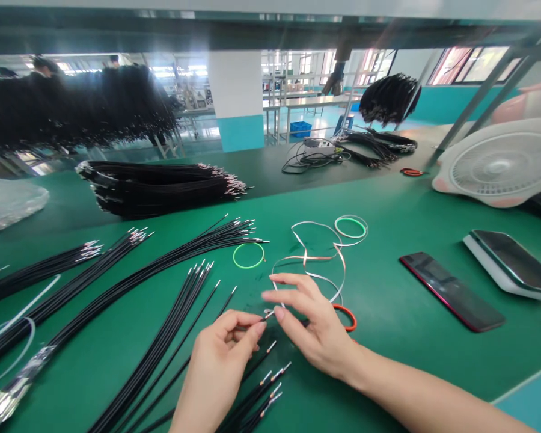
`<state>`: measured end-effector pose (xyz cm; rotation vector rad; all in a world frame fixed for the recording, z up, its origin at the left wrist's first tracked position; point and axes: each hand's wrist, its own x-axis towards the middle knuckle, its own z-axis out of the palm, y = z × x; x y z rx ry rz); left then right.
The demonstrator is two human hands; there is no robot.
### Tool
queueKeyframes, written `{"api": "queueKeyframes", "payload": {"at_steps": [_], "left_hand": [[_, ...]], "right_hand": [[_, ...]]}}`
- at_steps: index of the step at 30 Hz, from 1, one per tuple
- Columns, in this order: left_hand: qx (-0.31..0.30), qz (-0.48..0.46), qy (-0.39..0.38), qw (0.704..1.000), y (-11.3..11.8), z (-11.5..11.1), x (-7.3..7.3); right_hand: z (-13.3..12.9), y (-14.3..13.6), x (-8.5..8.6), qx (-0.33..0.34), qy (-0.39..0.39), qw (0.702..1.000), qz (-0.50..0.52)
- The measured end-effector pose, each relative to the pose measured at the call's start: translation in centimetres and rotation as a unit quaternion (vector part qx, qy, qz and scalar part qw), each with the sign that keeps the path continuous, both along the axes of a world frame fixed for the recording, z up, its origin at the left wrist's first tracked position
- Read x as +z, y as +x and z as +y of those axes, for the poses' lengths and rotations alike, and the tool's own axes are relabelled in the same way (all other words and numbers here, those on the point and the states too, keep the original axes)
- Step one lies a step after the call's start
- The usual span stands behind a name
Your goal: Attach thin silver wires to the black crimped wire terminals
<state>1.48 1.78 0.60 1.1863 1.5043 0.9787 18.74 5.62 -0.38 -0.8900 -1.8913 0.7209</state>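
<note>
My left hand (223,361) pinches the end of a black cable at the lower middle. From its fingertips the cable's silvery tip (269,314) points right. Beside that tip is my right hand (313,322), its thumb close to the metal and its other fingers spread; whether it grips anything is hard to make out. A thin pale strip (304,255) lies in loops behind my right hand, and orange-handled scissors or a similar tool (348,319) are partly hidden by it. Black cables with metal tips (277,370) lie below my hands.
Cable bundles (162,264) cover the left side, with a thick coil (162,186) behind. A green ring (249,266) lies mid-table. Two phones (453,291) (518,261) and a white fan (500,162) are at right. A shelf edge (270,33) crosses overhead.
</note>
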Motion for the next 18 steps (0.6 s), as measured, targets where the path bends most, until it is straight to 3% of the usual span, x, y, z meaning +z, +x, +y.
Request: {"api": "queueKeyframes", "payload": {"at_steps": [3,5,8,10,14,18], "left_hand": [[-0.019,0.047,0.059,0.997,0.0,-0.1,-0.2],[-0.022,0.081,0.097,0.992,-0.1,-0.2,0.0],[-0.022,0.129,0.154,0.979,-0.3,-0.2,0.3],[-0.036,0.138,0.178,0.974,-0.4,-0.2,0.3],[-0.080,0.131,0.184,0.971,-0.4,-0.2,0.3],[-0.102,0.134,0.181,0.969,-0.4,-0.2,0.2]], "right_hand": [[-0.1,0.4,0.5,-0.008,0.100,0.992,-0.081],[-0.1,0.6,0.8,-0.038,0.074,0.995,-0.061],[-0.3,0.8,1.2,-0.055,-0.041,0.997,-0.018],[-0.3,0.7,1.3,-0.027,-0.141,0.990,-0.016],[-0.1,0.2,0.8,0.069,-0.332,0.941,0.014],[0.4,-0.1,0.3,0.088,-0.401,0.911,0.051]]}}
